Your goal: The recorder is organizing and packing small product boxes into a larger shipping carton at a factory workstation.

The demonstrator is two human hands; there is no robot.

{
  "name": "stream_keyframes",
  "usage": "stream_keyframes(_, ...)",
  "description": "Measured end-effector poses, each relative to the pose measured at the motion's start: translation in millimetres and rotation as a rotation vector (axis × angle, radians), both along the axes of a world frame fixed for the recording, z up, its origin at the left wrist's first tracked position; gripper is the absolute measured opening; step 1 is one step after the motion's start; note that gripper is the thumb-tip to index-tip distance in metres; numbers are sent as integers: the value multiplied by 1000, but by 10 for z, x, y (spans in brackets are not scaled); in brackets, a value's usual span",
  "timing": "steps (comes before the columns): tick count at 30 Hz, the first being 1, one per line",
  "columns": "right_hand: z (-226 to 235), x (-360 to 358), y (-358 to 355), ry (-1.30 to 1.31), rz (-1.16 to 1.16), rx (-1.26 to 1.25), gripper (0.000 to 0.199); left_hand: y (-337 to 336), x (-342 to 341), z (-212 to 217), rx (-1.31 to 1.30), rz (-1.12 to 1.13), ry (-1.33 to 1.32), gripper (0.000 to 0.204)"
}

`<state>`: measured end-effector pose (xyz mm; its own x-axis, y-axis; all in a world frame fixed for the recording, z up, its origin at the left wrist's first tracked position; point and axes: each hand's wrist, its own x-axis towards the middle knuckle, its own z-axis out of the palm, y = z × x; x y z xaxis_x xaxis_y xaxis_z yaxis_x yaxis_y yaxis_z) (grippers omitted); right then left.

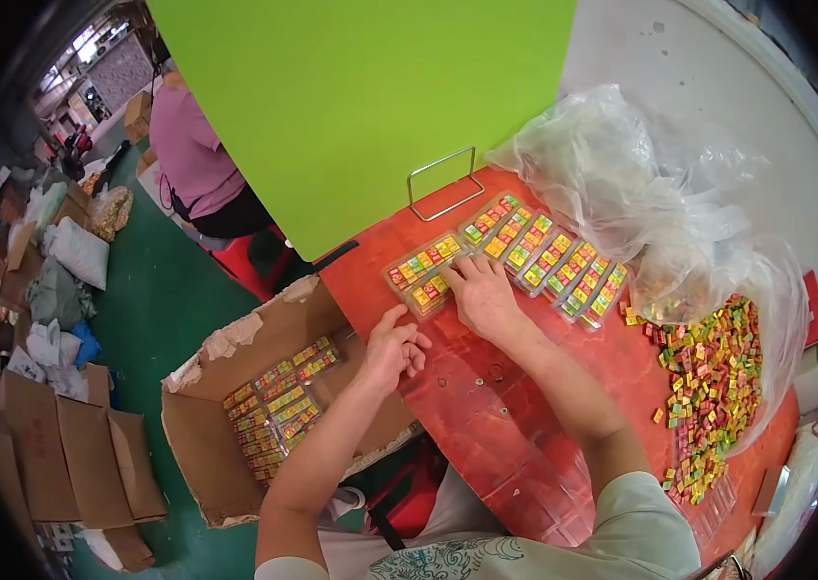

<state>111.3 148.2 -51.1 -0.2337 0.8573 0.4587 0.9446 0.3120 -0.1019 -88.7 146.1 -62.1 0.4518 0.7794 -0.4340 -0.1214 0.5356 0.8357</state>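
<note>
My right hand reaches over a clear plastic tray filled with small red, yellow and green blocks. Its fingertips rest at the tray's right side, fingers spread, and I see nothing held in them. By the tray's near left corner is my left hand, its index finger stretched toward that corner and the other fingers loosely bent, holding nothing. To the right of my right hand, several similar filled trays lie side by side in a slanting row. Under my right hand, part of the nearest trays is hidden.
A heap of loose blocks covers the red table's right side, beside a crumpled clear plastic bag. Below left stands an open cardboard box holding filled trays. A green panel and metal wire stand rise behind. A person sits beyond.
</note>
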Motion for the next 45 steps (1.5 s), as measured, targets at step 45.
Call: stream_keyframes(45, -287, -735, -739, 618, 52, -440, 52, -918, 39, -715, 298, 608, 265, 78)
